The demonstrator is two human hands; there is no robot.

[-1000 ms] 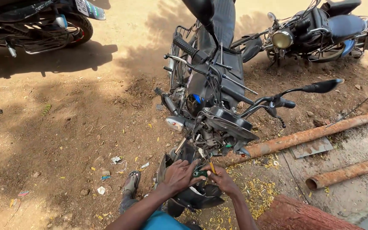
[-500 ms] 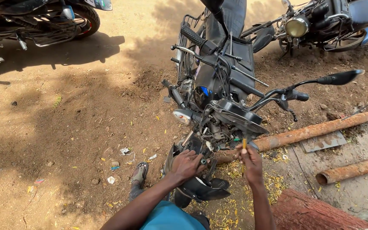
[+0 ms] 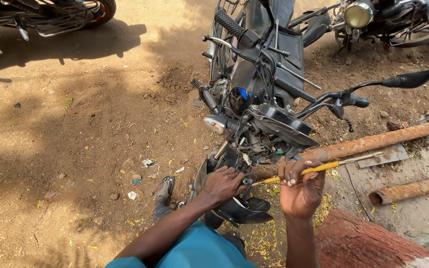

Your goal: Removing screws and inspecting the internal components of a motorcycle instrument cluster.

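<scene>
Yellow screwdriver (image 3: pixel 319 167) in right grip (image 3: pixel 301 188)

The left hand (image 3: pixel 223 182) covers the part of the motorcycle (image 3: pixel 259 114) it presses on, so what its fingers (image 3: pixel 234 173) touch cannot be told. The front wheel is hidden beneath the black mudguard (image 3: pixel 242 211). Two other motorcycles, far left (image 3: pixel 45 17) and far right (image 3: pixel 393 17), are cut off by the top edge. The rusty pipe (image 3: pixel 373 143) runs out at the right edge.
</scene>
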